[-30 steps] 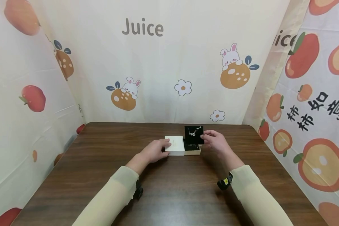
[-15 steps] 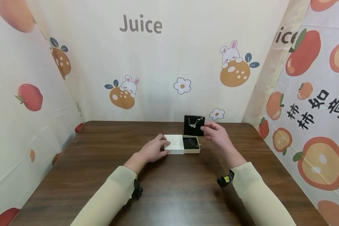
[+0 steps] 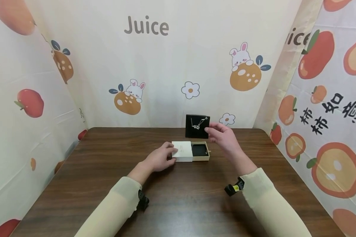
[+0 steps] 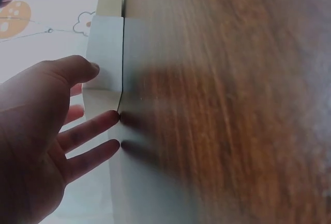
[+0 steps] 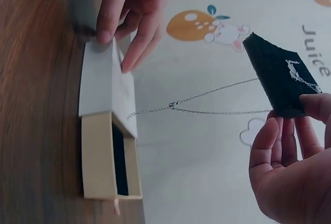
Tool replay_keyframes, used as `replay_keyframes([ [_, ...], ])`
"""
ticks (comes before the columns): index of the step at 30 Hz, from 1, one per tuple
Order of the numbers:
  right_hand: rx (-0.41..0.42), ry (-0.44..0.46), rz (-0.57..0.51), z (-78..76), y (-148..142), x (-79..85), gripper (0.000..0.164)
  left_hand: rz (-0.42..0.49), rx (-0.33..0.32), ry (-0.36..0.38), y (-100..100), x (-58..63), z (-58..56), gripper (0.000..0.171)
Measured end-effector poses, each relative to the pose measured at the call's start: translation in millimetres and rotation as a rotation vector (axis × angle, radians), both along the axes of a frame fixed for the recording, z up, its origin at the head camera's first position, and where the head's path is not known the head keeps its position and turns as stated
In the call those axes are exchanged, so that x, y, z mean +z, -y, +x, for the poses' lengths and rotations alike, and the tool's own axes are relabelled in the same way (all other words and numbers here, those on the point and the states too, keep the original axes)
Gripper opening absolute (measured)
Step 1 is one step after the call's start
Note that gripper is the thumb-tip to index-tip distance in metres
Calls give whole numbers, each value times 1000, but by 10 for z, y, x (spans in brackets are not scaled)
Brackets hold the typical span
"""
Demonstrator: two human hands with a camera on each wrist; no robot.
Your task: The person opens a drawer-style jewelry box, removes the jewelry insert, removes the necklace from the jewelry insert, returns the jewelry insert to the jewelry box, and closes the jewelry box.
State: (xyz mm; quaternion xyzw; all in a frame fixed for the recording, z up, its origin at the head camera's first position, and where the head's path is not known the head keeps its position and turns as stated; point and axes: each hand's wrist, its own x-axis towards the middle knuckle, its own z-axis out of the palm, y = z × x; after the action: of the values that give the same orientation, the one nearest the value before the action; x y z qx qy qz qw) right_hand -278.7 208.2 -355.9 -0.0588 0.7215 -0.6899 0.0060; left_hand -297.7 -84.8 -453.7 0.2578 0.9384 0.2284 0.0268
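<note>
My left hand (image 3: pixel 159 158) holds the closed end of a white jewelry box sleeve (image 3: pixel 182 151), thumb on its front side and other fingers at the top and end. From the sleeve's right end a cream drawer (image 3: pixel 208 158) sticks out, partly pulled, its inside dark. My right hand (image 3: pixel 224 138) pinches a black jewelry insert card (image 3: pixel 192 134) by its right edge, upright above and behind the box. A silver necklace (image 3: pixel 197 126) is mounted on the card. In the right wrist view its thin chain (image 5: pixel 172 105) trails from behind the card down toward the box.
The brown wooden table (image 3: pixel 178 204) bears the box near its back edge. Behind it hangs a cream curtain (image 3: pixel 166 65) printed with fruit and rabbits. A small pull tab (image 5: pixel 117 207) protrudes from the drawer's end.
My right hand has raised the card with the necklace up out of the drawer, then slightly left, uncovering the drawer's dark inside. My left hand has stayed on the sleeve.
</note>
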Motion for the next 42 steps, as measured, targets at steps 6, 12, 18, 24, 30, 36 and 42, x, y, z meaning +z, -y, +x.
replay_keyframes([
  [6, 16, -4, -24, 20, 101, 46, 10, 106, 35, -15, 64, 54, 19, 48],
  [12, 33, 2, -58, 42, 196, 34, 5, 256, 75, -97, 146, 318, 85, 39],
  [18, 35, -7, -71, 42, 267, 13, 5, 421, 66, -324, 152, 655, 196, 25],
  [24, 53, -10, -86, 54, 344, 1, 5, 485, -17, -581, 87, 886, 287, 13],
  [30, 57, -20, -57, 70, 398, 9, 4, 407, -74, -744, -6, 1022, 333, 10],
  [36, 80, -12, -66, 80, 428, 18, 4, 340, -93, -813, -45, 1082, 341, 11],
  [42, 87, -7, -64, 81, 434, 13, 4, 254, -97, -835, -57, 1103, 338, 22],
])
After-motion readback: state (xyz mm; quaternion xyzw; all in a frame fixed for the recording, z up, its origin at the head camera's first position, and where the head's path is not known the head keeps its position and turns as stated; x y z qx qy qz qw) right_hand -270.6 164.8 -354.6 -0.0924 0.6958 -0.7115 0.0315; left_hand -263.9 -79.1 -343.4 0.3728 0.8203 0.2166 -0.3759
